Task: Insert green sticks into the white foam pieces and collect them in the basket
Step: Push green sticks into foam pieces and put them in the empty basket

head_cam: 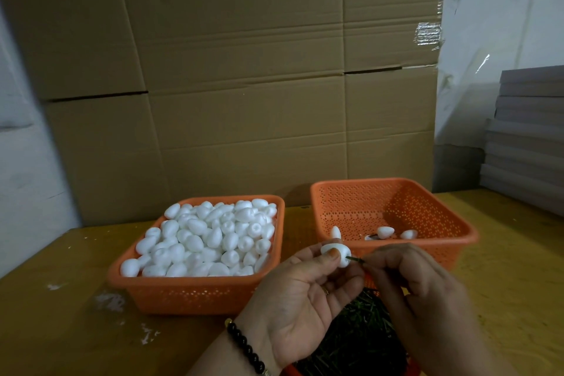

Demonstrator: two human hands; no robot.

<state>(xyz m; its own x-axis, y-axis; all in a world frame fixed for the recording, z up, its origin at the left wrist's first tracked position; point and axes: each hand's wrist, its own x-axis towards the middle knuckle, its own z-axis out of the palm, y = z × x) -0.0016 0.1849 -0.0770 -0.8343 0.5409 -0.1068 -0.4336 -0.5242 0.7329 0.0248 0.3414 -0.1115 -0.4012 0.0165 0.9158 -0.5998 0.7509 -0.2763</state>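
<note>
In the lower centre of the frame the left hand [300, 287] pinches a white foam piece [335, 254] between thumb and fingertips, palm turned up, while the right hand [418, 290] pinches a green stick [355, 259] whose tip meets the foam piece's right side; how deep it sits cannot be told. Both hands hover just in front of the near rim of the collecting basket [393, 189], the orange perforated one at centre right, which holds four foam pieces [385, 231] near its front wall, at least one showing a dark stick. Left of it, apart by a narrow strip of bare wood, stands the supply basket [195, 291], also orange, heaped with loose foam pieces [207, 238] too many to count. Beneath the hands at the bottom edge lies a third orange tray [290, 371] of green sticks [357, 336], largely hidden by the wrists. The wooden table [61, 314] has open surface at lower left, flecked with white crumbs, and at far right beyond the collecting basket. Behind both baskets a wall of cardboard boxes [238, 70] closes the back; a stack of grey boards [528, 137] stands at the right edge. A dark bead bracelet [245, 348] circles the left wrist.
</note>
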